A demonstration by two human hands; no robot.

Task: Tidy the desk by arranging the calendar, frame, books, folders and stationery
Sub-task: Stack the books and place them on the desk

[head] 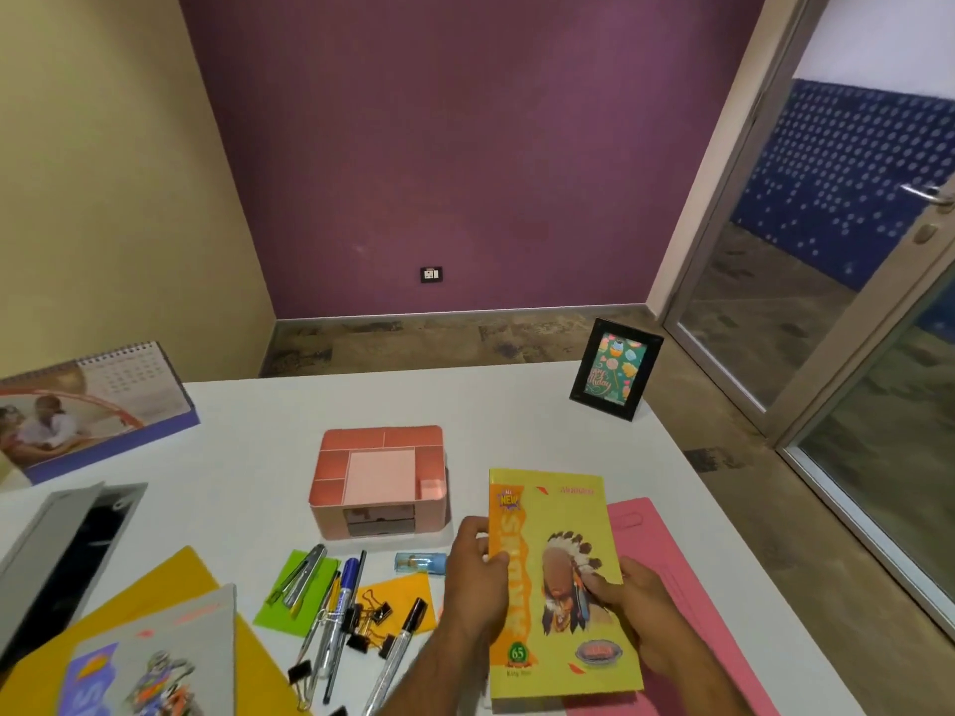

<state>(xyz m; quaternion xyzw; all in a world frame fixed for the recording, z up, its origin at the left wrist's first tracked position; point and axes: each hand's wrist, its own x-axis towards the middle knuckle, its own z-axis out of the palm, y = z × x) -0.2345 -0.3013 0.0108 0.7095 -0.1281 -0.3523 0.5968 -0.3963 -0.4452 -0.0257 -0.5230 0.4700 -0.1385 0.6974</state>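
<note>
I hold a yellow notebook [560,576] with a feathered-headdress picture, lifted over the pink folder [666,571] at the desk's right. My left hand [478,576] grips its left edge and my right hand [638,607] grips its right edge. A desk calendar [93,410] stands at the far left, and a black photo frame [615,369] stands at the far right corner. A pink organiser box [380,478] sits mid-desk. Pens, markers and binder clips [341,612] lie scattered in front of it. A grey notebook [155,658] lies on a yellow folder [155,586] at lower left.
A grey file tray [57,550] sits at the left edge. Green [289,602] and orange sticky notes [398,594] lie under the pens, with a small blue sharpener [421,563] beside them. The white desk [491,405] ends at right near a glass door [847,302].
</note>
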